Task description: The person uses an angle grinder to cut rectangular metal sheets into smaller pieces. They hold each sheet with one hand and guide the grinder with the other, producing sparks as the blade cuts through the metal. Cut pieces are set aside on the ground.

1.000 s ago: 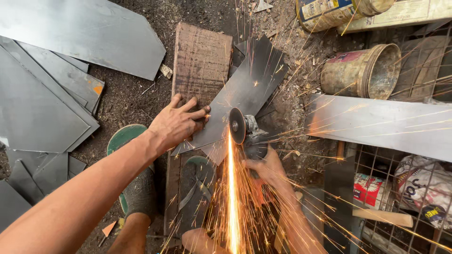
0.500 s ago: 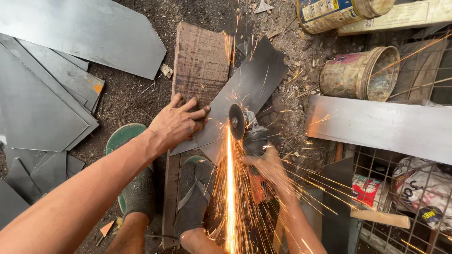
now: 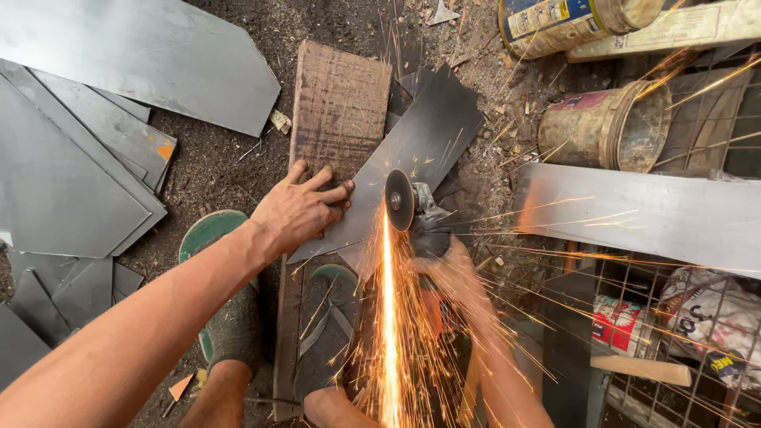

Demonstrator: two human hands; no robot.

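Pressing my left hand (image 3: 300, 212) flat, fingers spread, on the thin metal sheet (image 3: 412, 150) over the plank (image 3: 337, 103); right hand (image 3: 456, 265) closed around the angle grinder (image 3: 412, 210); sheet judged stiff, light, sharp-edged; hold its flat face.

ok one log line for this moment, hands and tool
left hand flat on metal sheet | right hand holds angle grinder | sparks | sheet on wooden plank

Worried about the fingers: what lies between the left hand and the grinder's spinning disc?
In the head view, only a bare strip of the dark metal sheet separates the left hand, pressed flat on it, from the grinder disc.
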